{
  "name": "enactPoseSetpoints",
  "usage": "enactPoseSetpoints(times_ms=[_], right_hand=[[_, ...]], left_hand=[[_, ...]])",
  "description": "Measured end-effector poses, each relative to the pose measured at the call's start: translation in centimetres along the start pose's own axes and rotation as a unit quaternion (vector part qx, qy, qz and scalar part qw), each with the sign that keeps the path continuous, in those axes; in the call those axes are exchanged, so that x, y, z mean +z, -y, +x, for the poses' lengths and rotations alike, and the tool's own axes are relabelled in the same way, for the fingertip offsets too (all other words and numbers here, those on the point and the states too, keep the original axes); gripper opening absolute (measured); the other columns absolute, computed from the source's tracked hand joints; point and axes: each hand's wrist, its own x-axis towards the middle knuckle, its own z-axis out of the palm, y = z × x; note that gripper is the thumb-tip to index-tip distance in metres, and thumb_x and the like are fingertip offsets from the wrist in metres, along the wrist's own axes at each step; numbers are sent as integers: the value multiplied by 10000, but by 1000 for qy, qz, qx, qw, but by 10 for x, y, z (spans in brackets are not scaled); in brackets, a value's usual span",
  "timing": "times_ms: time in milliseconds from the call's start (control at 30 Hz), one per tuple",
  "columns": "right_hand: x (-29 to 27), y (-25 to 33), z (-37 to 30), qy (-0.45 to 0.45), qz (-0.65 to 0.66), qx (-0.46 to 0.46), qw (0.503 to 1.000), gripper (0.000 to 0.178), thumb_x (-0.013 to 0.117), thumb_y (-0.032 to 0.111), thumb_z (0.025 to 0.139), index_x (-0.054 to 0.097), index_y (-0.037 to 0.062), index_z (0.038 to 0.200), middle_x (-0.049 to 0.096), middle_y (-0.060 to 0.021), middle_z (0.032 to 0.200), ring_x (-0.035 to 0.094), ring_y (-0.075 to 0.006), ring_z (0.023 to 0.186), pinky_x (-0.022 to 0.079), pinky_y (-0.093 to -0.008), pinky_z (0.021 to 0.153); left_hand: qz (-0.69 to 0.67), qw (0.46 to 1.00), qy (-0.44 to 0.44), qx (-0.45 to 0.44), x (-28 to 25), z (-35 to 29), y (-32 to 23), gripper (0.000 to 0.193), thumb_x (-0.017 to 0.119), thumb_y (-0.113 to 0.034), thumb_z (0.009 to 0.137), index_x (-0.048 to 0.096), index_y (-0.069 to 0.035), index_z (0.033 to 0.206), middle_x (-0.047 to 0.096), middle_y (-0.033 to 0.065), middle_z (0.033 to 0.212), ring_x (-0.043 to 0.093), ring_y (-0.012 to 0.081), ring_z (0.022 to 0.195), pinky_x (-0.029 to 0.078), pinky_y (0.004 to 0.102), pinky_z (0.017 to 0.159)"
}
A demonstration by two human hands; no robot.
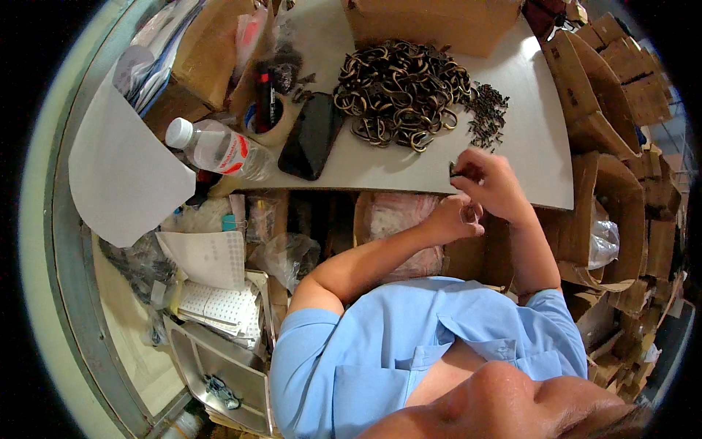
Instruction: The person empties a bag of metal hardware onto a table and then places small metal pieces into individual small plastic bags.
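Observation:
At the table's front edge my right hand [491, 184] is raised, thumb and fingers pinched together. A small dark bit shows at its fingertips, too small to name. Just below and left of it, my left hand [452, 219] is closed with its fingers curled; what it holds, if anything, is hidden. Beyond my hands lies a heap of bronze-coloured metal rings [402, 91], some like clasps or buckles. To the right of that heap is a smaller pile of short dark pins or screws [488, 113], the loose parts nearest my right hand.
On the white table [534, 124] left of the rings lie a black phone [312, 135], a tape roll [281, 121] with a marker [265, 95], and a water bottle [219, 146]. A cardboard box [431, 25] stands behind; open cartons [610, 212] crowd the right.

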Motion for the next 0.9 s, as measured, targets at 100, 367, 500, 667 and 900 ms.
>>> enactPoseSetpoints(times_ms=[100,367,500,667,900], right_hand=[[-8,-10,-24,-16,172,50,984,100,617,17,813,568,2,899,591,-30,798,558,-76,652,471,-234,589],[10,-28,-54,-59,264,144,952,92,637,50,818,619,13,901,585,-45,870,562,-119,690,482,-248,648],[0,-13,-63,-29,-68,-18,997,166,684,68,691,704,92,853,500,-128,1188,476,-305,1063,444,-361,871],[-15,-8,-67,41,-132,-113,984,194,687,53,663,701,103,850,457,-110,1274,415,-328,1152,423,-398,942],[-13,-19,-73,-14,-77,-148,986,149,716,54,670,669,83,808,481,-118,1229,448,-323,1130,453,-389,896]], left_hand=[[-190,977,-66,70,2,-3,1,444,776,-198,694,551,-14,1031,616,60,850,583,109,787,473,292,711],[29,982,-163,90,10,-8,-18,392,717,-95,736,514,-8,1060,626,102,910,601,165,892,479,300,790],[49,990,-104,82,2,-14,-27,346,663,-72,747,502,-3,1046,613,117,975,598,195,937,475,314,805],[10,998,41,51,-5,-14,-32,417,643,-62,749,472,-6,1125,574,120,1057,574,214,1018,460,326,863],[-14,987,8,161,-2,-10,-29,475,589,17,763,430,30,1210,584,139,1087,586,202,1007,475,316,865]])
